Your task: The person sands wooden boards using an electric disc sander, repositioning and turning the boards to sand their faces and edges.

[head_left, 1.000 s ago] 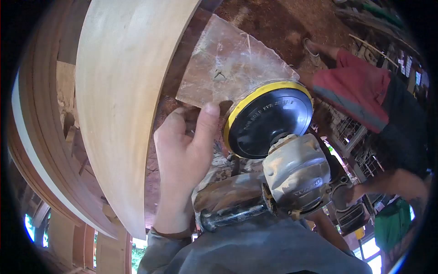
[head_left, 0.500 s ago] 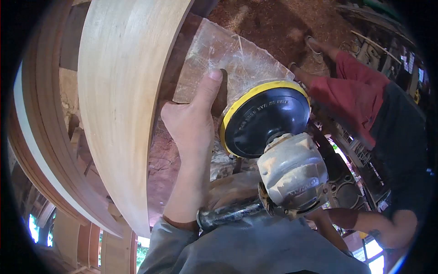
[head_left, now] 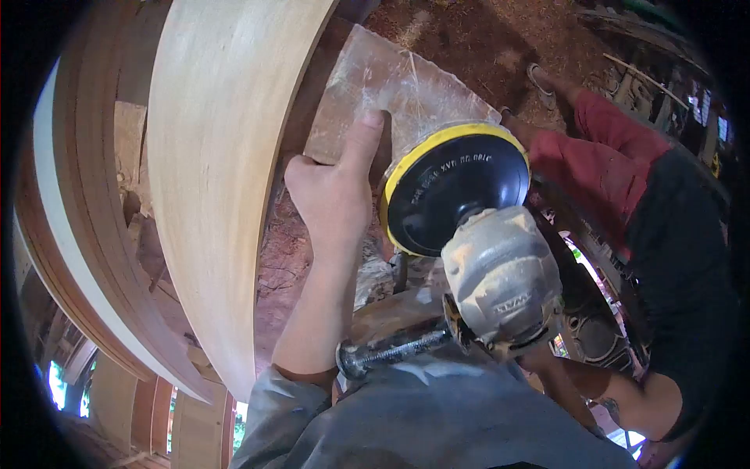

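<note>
My left hand [head_left: 337, 187] is over the lower left corner of a scratched, see-through sheet [head_left: 414, 86]. Its thumb stretches across the sheet; the other fingers are folded out of sight, so their hold cannot be told. My right hand [head_left: 537, 358], mostly hidden behind the power sander [head_left: 504, 273], grips it at the body. The sander's black disc [head_left: 459, 191] has a yellow rim, tilts up towards me and overlaps the sheet's right edge. Its side handle [head_left: 394, 349] points left, with no hand on it.
A long curved pale wooden panel [head_left: 215, 156] stands left of my left hand. Further left are curved brown boards [head_left: 98, 203] with a white edge. At the right a co-worker in red shorts [head_left: 598, 168] stands close, a bare arm [head_left: 652, 402] near the sander. Brown debris covers the ground [head_left: 484, 47].
My left hand has moved up onto the sheet, its thumb now further over it. The sander has shifted slightly up and left. The co-worker's arm has moved down.
</note>
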A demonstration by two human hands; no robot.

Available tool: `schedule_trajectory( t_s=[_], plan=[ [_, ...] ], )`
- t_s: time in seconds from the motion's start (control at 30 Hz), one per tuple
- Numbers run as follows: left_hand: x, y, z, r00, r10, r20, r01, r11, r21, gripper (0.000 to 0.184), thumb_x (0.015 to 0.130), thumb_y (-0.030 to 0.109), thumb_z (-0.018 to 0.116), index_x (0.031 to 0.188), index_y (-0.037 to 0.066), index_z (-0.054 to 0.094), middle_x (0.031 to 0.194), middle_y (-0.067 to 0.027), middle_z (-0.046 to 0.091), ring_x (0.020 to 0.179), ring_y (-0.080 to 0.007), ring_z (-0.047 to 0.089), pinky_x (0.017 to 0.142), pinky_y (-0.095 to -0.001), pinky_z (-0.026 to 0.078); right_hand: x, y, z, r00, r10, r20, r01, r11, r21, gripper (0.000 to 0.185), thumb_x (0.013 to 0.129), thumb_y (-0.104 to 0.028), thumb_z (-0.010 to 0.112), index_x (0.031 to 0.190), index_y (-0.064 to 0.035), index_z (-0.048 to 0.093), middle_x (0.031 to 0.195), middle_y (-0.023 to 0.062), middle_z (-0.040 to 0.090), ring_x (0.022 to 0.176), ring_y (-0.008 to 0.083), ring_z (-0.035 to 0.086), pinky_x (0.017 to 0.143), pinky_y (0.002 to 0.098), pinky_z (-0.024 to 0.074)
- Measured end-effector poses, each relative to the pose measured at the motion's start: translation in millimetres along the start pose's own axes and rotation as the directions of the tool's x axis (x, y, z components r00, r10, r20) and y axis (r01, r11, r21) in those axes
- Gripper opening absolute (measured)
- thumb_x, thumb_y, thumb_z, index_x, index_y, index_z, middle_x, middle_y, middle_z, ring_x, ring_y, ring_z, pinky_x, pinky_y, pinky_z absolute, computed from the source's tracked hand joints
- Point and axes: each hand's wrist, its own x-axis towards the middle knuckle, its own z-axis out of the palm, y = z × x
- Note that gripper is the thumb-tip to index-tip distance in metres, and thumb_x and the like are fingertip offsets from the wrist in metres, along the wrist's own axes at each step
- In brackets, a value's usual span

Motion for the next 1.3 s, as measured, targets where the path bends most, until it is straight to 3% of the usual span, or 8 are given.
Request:
schedule_trajectory(
  t_s=[0.23,0.37,0.47,0.57,0.73,1.07,1.13,1.3],
  plan=[
    [-18.0,-28.9,-52.1,0.975,0.132,0.177,-0.077,0.954,-0.291,0.042,0.086,0.018,0.081,0.113,-0.01,0.066,0.109,-0.0144,0.072,0.096,-0.0183,0.068,0.086,-0.0326,0.054,2.7,-30.4,-7.7,0.982,-0.164,-0.095,0.171,0.983,0.074,0.041,0.08,-0.015,0.084,0.117,-0.0055,0.068,0.114,0.0101,0.071,0.108,0.025,0.067,0.096,0.0394,0.0532],
    [-47.4,-66.9,-130.8,0.932,0.262,0.251,-0.283,0.958,0.05,0.023,0.091,0.011,0.075,0.103,-0.004,0.062,0.103,-0.0163,0.072,0.101,-0.0231,0.07,0.084,-0.0347,0.057,-0.6,-52.7,3.1,0.982,-0.05,-0.185,0.1,0.956,0.274,0.043,0.081,-0.011,0.083,0.12,-0.0053,0.067,0.114,0.0081,0.071,0.106,0.0218,0.067,0.095,0.0371,0.0532],
    [-78.9,-126.5,-207.5,0.625,0.75,0.217,-0.776,0.565,0.281,0.024,0.088,0.009,0.078,0.1,-0.003,0.061,0.117,-0.0224,0.068,0.101,-0.0312,0.071,0.083,-0.0378,0.059,-17.0,-81.7,23.7,0.981,0.169,-0.091,-0.136,0.948,0.286,0.052,0.081,-0.008,0.084,0.128,-0.005,0.061,0.12,0.0072,0.068,0.108,0.0184,0.064,0.091,0.0344,0.0533],
    [-99.4,-170.9,-274.6,0.602,0.79,-0.111,-0.766,0.612,0.199,0.027,0.083,0.006,0.083,0.097,-0.003,0.061,0.138,-0.0273,0.057,0.116,-0.042,0.064,0.095,-0.0479,0.056,-27.8,-80.0,54.5,0.953,0.219,-0.21,-0.119,0.906,0.406,0.053,0.08,-0.008,0.085,0.127,-0.0039,0.061,0.118,0.007,0.067,0.105,0.0191,0.065,0.087,0.0344,0.0543],
    [-124.3,-223.3,-338.3,0.7,0.711,-0.059,-0.341,0.406,0.848,0.032,0.068,0.002,0.084,0.08,-0.004,0.055,0.157,-0.0308,0.04,0.144,-0.0556,0.037,0.117,-0.0682,0.029,-28.1,-56.9,94.4,0.947,0.151,-0.284,0.009,0.87,0.494,0.03,0.081,-0.007,0.081,0.108,-0.0026,0.068,0.1,0.002,0.069,0.089,0.0164,0.067,0.079,0.0322,0.054],
    [-132.0,-187.5,-431.5,0.776,0.617,0.129,-0.451,0.402,0.797,0.019,0.07,0.008,0.075,0.068,-0.007,0.063,0.162,-0.0277,0.037,0.142,-0.0502,0.043,0.116,-0.058,0.038,-39.4,-130.6,139.5,0.837,-0.111,-0.535,0.225,0.962,0.153,0.024,0.088,-0.01,0.072,0.11,-0.0012,0.069,0.097,0.0051,0.071,0.088,0.0145,0.066,0.079,0.0302,0.0521],
    [-120.1,-164.6,-482.9,0.903,0.29,0.316,-0.424,0.712,0.56,0.014,0.074,0.007,0.069,0.077,-0.007,0.067,0.155,-0.0261,0.047,0.133,-0.0399,0.056,0.109,-0.0433,0.046,-33.7,-118.2,143.7,0.849,-0.091,-0.521,0.212,0.961,0.177,0.025,0.09,-0.013,0.072,0.112,-0.001,0.069,0.098,0.0078,0.072,0.091,0.0188,0.068,0.082,0.0325,0.053],
    [-110.5,-109.9,-517.5,0.944,0.3,-0.137,-0.137,0.734,0.665,0.038,0.08,0.031,0.078,0.091,-0.004,0.069,0.091,-0.0255,0.073,0.09,-0.0408,0.072,0.082,-0.0487,0.055,-49.7,-150.7,129.8,0.877,0.021,-0.479,0.02,0.996,0.081,0.031,0.092,-0.023,0.074,0.112,0.0001,0.07,0.097,0.0089,0.074,0.091,0.0216,0.07,0.08,0.0379,0.053]
  ],
)
